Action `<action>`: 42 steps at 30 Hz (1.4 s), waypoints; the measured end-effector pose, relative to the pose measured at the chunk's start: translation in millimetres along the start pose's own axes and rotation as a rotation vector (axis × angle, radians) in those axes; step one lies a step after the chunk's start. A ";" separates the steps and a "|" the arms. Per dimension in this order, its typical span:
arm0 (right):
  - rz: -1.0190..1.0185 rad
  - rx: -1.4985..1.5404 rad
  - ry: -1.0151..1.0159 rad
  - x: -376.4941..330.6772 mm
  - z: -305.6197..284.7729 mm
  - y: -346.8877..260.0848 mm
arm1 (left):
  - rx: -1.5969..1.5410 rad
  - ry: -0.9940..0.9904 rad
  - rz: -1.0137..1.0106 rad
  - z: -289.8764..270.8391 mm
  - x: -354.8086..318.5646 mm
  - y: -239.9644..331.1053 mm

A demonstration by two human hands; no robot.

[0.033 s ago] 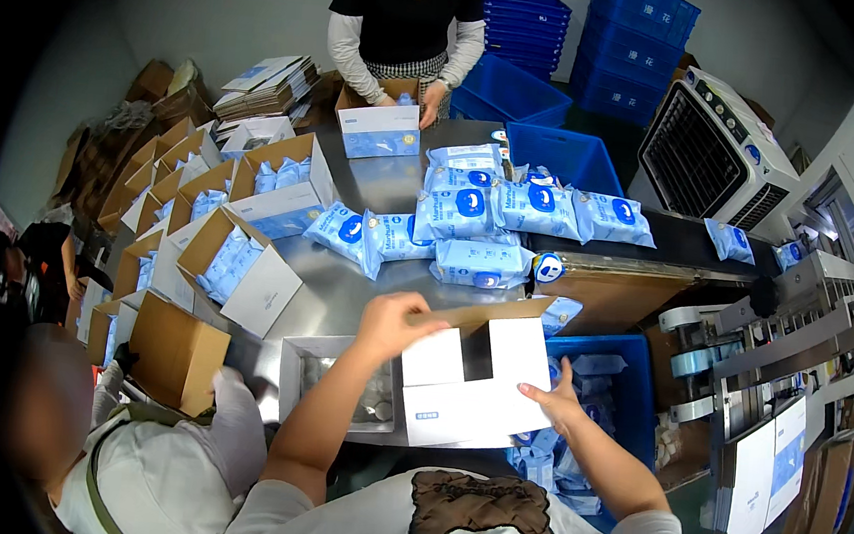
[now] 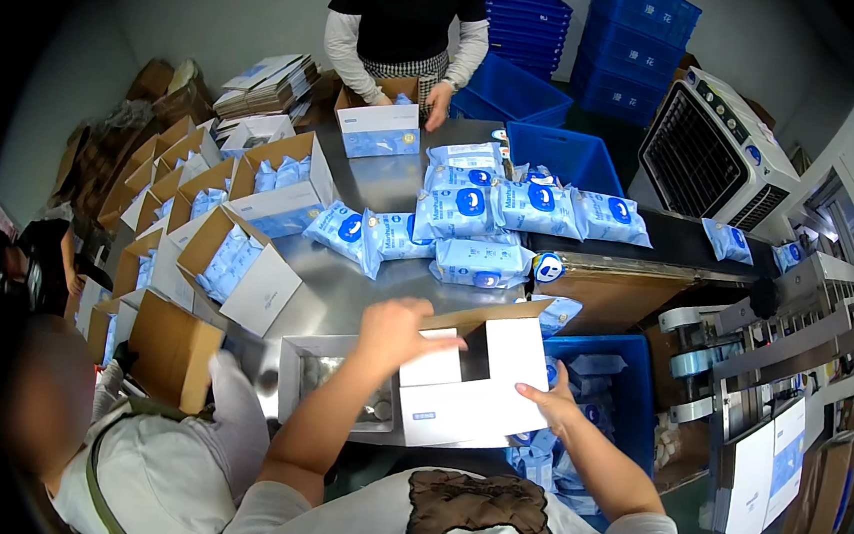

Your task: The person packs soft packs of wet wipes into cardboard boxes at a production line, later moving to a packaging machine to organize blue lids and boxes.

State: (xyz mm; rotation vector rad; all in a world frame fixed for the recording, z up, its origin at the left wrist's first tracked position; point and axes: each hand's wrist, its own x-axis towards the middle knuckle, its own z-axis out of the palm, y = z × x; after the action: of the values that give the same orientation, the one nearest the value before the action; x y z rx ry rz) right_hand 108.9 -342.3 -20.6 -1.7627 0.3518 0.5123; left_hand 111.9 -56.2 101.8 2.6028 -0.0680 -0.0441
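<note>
A white cardboard box (image 2: 466,411) with brown inner faces is tilted in front of me, some flaps folded in and a dark gap between them. My right hand (image 2: 554,400) grips its right side, thumb on the white face and fingers behind the edge. At the box's upper left, my left hand (image 2: 393,343) is over a white flap, thumb stretched out and apart from the fingers. Whether it touches the flap is hard to tell. Left of the box sits an open white carton (image 2: 290,382) on the metal table, partly behind my left forearm.
Blue-and-white wipes packs (image 2: 472,210) are piled beyond the box. A blue crate (image 2: 643,384) of packs stands at right, beside a machine (image 2: 783,335). Packed cartons (image 2: 264,294) fill the left. One co-worker (image 2: 155,477) handles a carton nearby; another person (image 2: 406,24) stands across the table.
My left hand has shifted slightly, its thumb now stretched across the white flap instead of pinched at the brown one. The person opposite has moved a hand away from their box.
</note>
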 end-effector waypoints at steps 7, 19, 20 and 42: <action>0.238 0.559 -0.557 17.2 -22.2 29.6 | 0.250 -0.059 0.263 86.8 -96.1 -17.5; -0.458 -0.091 -0.319 -46.2 -23.4 -108.1 | -1.996 0.198 -0.446 128.1 -54.5 -17.0; -0.542 -0.367 -0.413 -41.2 -26.8 -109.9 | -2.198 -0.009 -0.477 136.2 -63.5 -34.8; -0.933 -1.439 -0.124 248.7 100.1 -125.4 | -0.226 0.339 -0.222 99.6 15.3 -69.7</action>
State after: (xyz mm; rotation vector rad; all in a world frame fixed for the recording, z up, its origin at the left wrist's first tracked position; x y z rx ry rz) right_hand 368.2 -206.2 -63.5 -2.8865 -1.2053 0.1157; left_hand 125.6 -48.2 -19.7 2.3451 0.3286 0.2926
